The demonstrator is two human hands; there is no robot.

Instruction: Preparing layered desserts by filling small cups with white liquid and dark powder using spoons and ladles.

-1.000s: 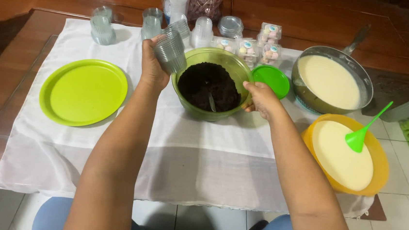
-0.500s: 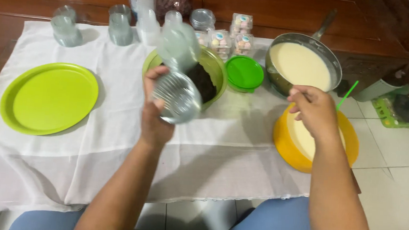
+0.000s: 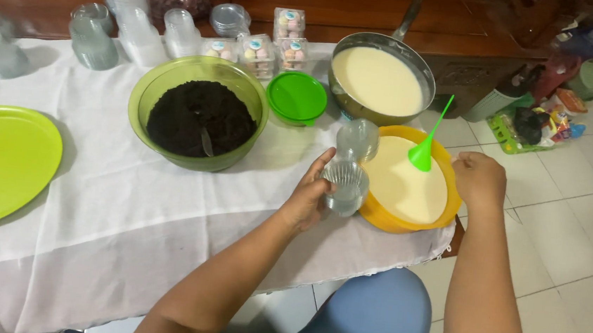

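Your left hand has carried the clear plastic cups from the green bowl of dark crumbs and grips them beside the orange bowl of cream; your right hand curls loosely, empty, at that bowl's far rim.

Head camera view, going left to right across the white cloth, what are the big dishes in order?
Flat lime-green plate → green bowl of dark crumbs → small green lid → metal pan of cream → orange bowl of cream
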